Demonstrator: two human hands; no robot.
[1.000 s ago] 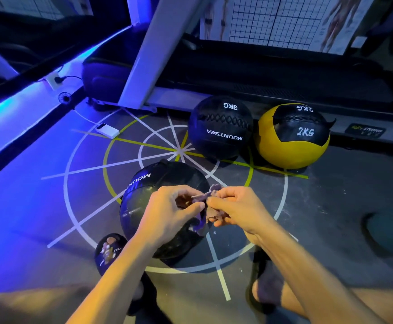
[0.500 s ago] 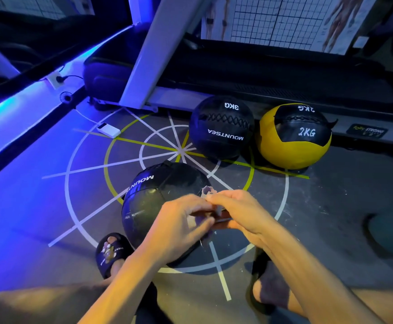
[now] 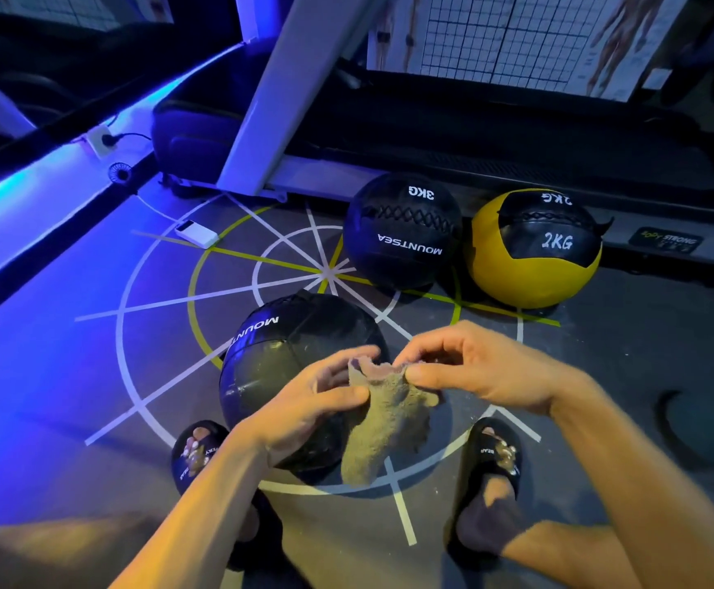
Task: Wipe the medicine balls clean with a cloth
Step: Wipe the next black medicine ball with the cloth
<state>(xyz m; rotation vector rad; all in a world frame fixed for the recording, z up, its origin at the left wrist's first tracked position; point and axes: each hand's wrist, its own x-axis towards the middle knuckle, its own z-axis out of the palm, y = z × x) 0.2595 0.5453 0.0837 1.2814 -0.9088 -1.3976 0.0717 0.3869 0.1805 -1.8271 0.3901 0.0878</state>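
Now shaken open from a bunch, cloth (image 3: 382, 418) hanging lengthwise, pinched by left hand (image 3: 304, 412) and right hand (image 3: 480, 367), just above nearest black ball (image 3: 278, 359), left hand nearer it.

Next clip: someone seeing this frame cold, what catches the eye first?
Two hands, the left hand and right hand, pinch a cloth by its top edge at centre frame, letting it hang over a black ball between the person's feet. Behind it stand a black 3KG ball and, to its right, a yellow 2KG ball. Blue light floods the left side.
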